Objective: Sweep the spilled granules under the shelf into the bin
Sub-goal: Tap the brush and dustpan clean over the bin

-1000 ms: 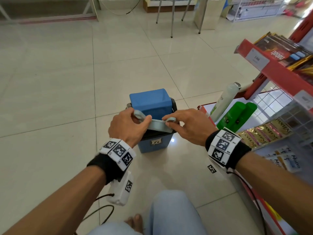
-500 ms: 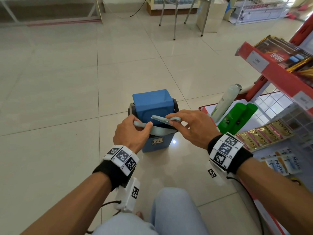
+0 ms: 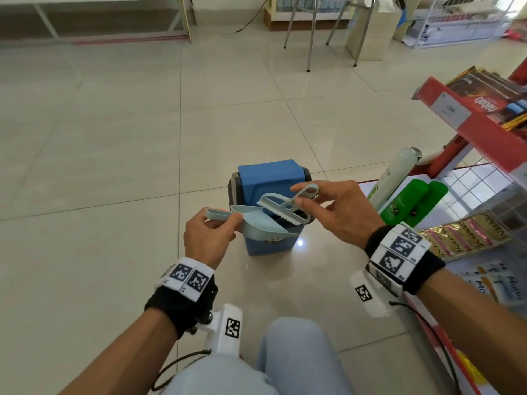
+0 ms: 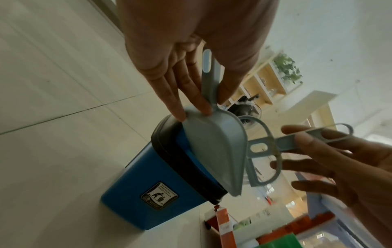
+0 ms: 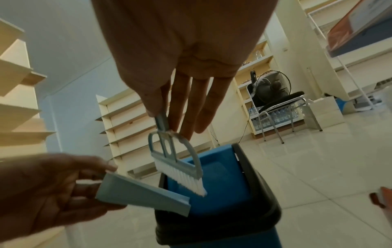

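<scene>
Dustpan (image 3: 258, 223) (tilted) over bin (image 3: 268, 178) rim

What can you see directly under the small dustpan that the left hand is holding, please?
The blue bin stands directly under the dustpan, its black rim and tilted swing lid showing. The bin's contents are hidden by the lid and pan.

"PANTENE" on gold sachets (image 3: 467, 238)
</scene>
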Available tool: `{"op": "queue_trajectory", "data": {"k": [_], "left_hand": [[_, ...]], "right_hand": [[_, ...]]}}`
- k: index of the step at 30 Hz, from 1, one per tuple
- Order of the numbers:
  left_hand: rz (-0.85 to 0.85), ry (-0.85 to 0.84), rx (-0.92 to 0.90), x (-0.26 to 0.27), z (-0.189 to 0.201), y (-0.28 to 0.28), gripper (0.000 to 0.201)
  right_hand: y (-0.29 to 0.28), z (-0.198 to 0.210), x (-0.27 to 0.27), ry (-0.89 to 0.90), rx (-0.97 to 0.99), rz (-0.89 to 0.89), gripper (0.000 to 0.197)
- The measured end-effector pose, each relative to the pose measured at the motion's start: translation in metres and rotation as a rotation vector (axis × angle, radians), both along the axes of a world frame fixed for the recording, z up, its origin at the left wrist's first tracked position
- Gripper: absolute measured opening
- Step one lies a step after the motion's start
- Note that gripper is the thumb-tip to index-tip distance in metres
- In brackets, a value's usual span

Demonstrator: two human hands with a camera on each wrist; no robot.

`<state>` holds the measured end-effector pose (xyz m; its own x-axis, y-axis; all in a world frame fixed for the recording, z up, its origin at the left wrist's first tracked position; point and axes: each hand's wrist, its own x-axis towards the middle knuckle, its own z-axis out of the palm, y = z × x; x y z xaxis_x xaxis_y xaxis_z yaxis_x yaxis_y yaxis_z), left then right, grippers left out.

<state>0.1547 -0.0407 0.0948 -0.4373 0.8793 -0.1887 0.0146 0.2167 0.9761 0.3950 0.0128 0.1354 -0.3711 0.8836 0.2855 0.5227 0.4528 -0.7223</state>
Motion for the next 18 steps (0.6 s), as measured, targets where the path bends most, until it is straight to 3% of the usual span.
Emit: {"op": "queue_trajectory", "data": {"k": [4, 8, 11, 15, 18], "left_hand": [[-0.008, -0.142, 0.000, -0.023, 0.005, -0.008, 0.020], [-0.087, -0.089, -0.021, -0.054, 0.001, -0.021, 0.011], [-0.117, 0.027, -0.053, -0.074, -0.009, -0.032, 0.014], [-0.113, 0.146, -0.105, -0.098, -0.031, -0.038, 0.009], [-0.055, 0.039, -0.208, -0.112, -0.054, -0.026, 0.015]], "right_hand": [[0.001, 0.017, -0.018, 0.105, -0.047, 0.113, 0.014], [0.003, 0.014, -0.055, -0.055, -0.153, 0.278, 0.009], [0.005, -0.004, -0.090, -0.227, -0.218, 0.361, 0.018], [0.004, -0.040, -0.142, -0.330, -0.229, 0.438, 0.015], [0.006, -0.073, -0.178, -0.395, -0.297, 0.463, 0.028]]}}
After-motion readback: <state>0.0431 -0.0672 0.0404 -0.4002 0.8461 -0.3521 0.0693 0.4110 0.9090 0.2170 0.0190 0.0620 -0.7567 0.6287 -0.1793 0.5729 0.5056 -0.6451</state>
